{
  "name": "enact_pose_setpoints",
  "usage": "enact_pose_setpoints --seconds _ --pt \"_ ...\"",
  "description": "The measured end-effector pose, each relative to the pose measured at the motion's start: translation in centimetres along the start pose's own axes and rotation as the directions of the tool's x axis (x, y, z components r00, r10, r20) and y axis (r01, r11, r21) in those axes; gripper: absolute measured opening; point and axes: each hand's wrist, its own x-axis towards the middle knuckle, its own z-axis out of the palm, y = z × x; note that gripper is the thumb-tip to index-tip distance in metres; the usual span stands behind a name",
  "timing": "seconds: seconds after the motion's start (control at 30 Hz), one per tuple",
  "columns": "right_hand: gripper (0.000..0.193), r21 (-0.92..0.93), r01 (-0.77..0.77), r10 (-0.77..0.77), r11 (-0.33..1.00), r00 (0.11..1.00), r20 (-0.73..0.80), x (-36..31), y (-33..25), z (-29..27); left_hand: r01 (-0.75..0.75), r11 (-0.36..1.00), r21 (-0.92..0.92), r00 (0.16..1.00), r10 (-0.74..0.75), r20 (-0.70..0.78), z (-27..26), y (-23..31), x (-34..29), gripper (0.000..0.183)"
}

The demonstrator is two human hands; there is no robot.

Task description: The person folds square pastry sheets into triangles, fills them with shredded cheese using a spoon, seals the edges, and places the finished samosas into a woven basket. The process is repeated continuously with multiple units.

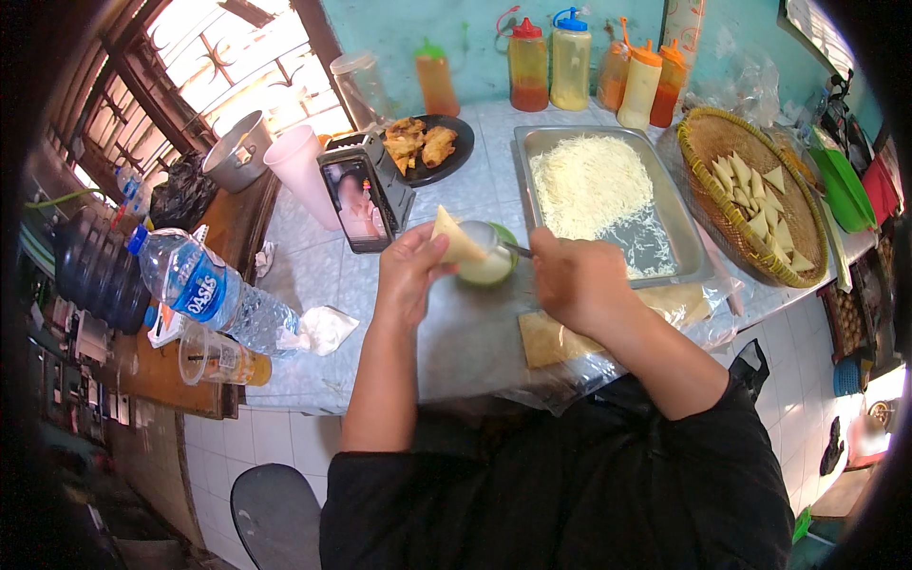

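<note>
My left hand (407, 275) is closed on a pale pastry wrapper (454, 237), folded to a pointed triangle. My right hand (581, 285) grips a spoon (515, 249), whose bowl is close against the wrapper's right side; whether they touch I cannot tell. Just beneath both is a small green bowl (502, 270) with whitish contents. A metal tray (658, 275) farther back holds a heap of white shreds, like grated cheese (589, 185). Partly under my right forearm lie flat square wrappers (549, 342) in clear plastic.
A woven basket (708, 195) with folded triangles (750, 190) stands on the right. A phone (357, 204) is propped at the back left, by a black plate (463, 142) of fried food. Sauce bottles (529, 71) line the wall. Left are a water bottle (218, 290) and plastic cup (223, 358).
</note>
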Motion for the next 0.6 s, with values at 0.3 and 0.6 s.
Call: enact_pose_setpoints --seconds 0.3,0.6 --pt "0.008 -0.056 -0.005 0.004 0.998 1.0 -0.025 1.1 0.3 -0.4 -0.024 1.0 0.007 0.997 0.023 0.071 0.6 0.6 0.3 0.035" --pt "0.009 -0.192 -0.147 0.181 0.97 0.968 0.175 1.9 1.8 -1.4 -0.118 0.987 0.106 0.989 0.126 -0.074 0.2 1.1 0.4 0.038"
